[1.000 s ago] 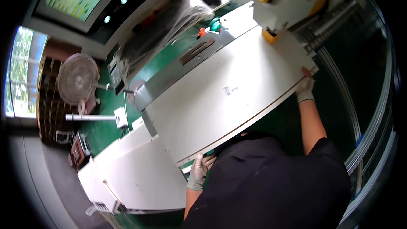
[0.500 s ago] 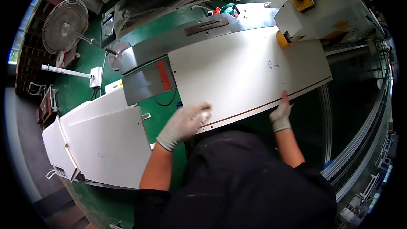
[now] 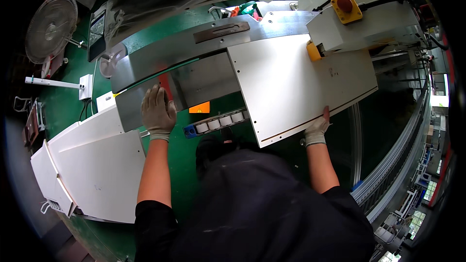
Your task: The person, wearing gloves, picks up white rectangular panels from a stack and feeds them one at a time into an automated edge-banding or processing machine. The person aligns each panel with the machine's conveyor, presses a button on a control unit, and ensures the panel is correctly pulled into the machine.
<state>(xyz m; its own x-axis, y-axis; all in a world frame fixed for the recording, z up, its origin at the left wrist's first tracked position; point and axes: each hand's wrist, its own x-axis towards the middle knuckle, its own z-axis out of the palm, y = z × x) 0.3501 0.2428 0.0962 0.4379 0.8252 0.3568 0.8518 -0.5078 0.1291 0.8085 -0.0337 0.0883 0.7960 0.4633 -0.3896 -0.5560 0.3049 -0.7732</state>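
Note:
A white panel with a dark groove along its near edge and small holes at its left end lies on the grey metal machine bed. Its right part reaches under the white machine head. My right hand, in a light glove with a bare fingertip showing, grips the panel's near edge; most of its fingers are hidden beneath. To the left of the panel, my gloved left hand is open and holds nothing. Its fingers lie stretched out over the near part of the bed, by a red strip.
More white panels lie stacked at the left. A row of white rollers sits below the bed's near edge. A yellow box with a red button tops the machine head. A fan stands far left; metal rails run at the right.
The white panel has moved to the right, further along under the machine head, baring more bed and the rollers. My left hand has left its near left corner and moved left.

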